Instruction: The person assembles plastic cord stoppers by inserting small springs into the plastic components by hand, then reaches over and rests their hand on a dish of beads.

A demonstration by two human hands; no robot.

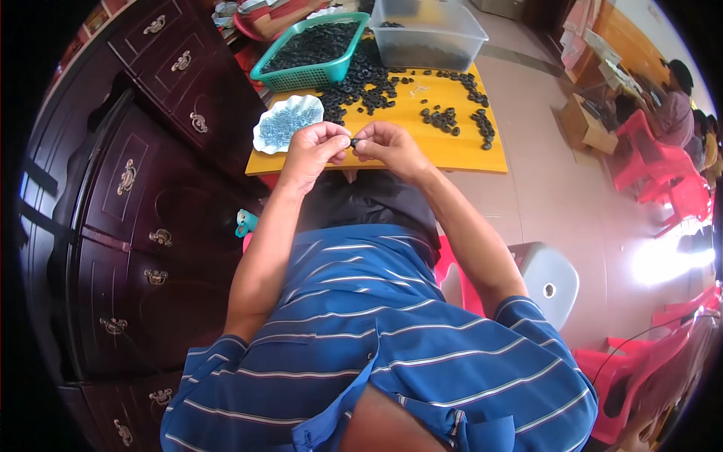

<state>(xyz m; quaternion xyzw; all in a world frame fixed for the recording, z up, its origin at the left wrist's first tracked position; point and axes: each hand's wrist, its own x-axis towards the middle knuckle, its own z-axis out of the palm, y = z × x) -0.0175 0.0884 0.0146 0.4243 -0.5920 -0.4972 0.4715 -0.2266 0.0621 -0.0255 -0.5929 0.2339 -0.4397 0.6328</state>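
Observation:
Both hands meet over the near edge of the yellow table. Between their fingertips is a small black piece, too small to make out fully. My left hand pinches it from the left, and my right hand pinches it from the right. Left of the hands lies a white scalloped dish holding many small, thin bluish-silver pieces. Beyond the hands spreads a heap of small black ring-like parts. Smaller groups of black parts lie to the right on the tabletop.
A green basket full of black parts and a clear plastic bin stand at the table's back. A dark wooden cabinet runs along the left. Pink chairs, a cardboard box and seated people are on the right.

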